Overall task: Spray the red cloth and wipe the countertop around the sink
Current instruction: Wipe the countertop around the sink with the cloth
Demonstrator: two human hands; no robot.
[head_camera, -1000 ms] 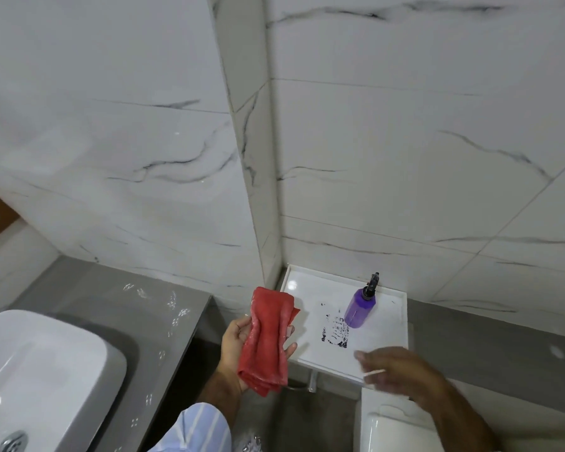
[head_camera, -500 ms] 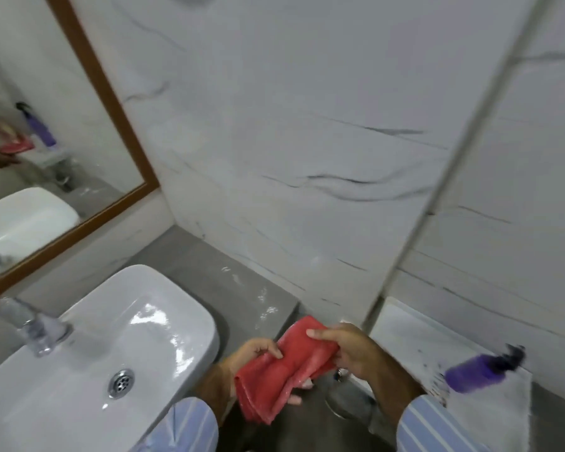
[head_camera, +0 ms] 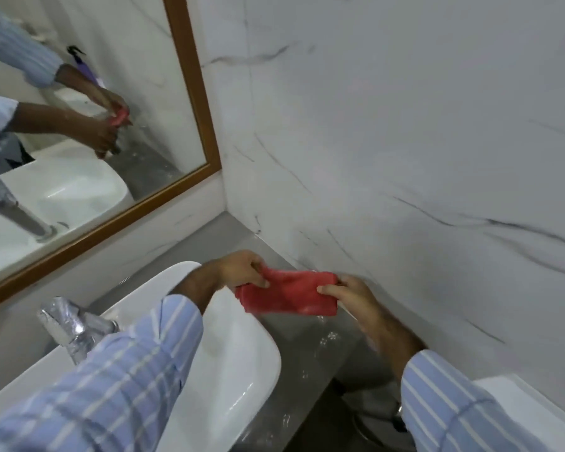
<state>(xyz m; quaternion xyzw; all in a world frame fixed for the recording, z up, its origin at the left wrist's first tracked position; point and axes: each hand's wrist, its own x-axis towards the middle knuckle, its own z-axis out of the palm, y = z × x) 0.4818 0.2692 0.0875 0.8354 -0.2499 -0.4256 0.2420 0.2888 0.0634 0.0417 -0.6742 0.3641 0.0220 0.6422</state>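
Note:
Both my hands hold the folded red cloth [head_camera: 287, 293] stretched between them, just above the grey countertop [head_camera: 310, 350] to the right of the white sink [head_camera: 242, 363]. My left hand [head_camera: 242, 269] pinches the cloth's left end. My right hand [head_camera: 353, 296] grips its right end, close to the marble wall. Whether the cloth touches the counter I cannot tell. The purple spray bottle [head_camera: 85, 65] shows only as a reflection in the mirror.
A chrome tap [head_camera: 69, 327] stands at the sink's left. A wood-framed mirror [head_camera: 193, 93] hangs on the left wall. Marble tile wall [head_camera: 405, 158] borders the counter on the right. Water drops dot the counter. A white ledge [head_camera: 519, 402] sits at lower right.
The view swung left from the ledge with the spray bottle to the sink. My right hand joined the left on the cloth, and both carried it over the counter beside the sink.

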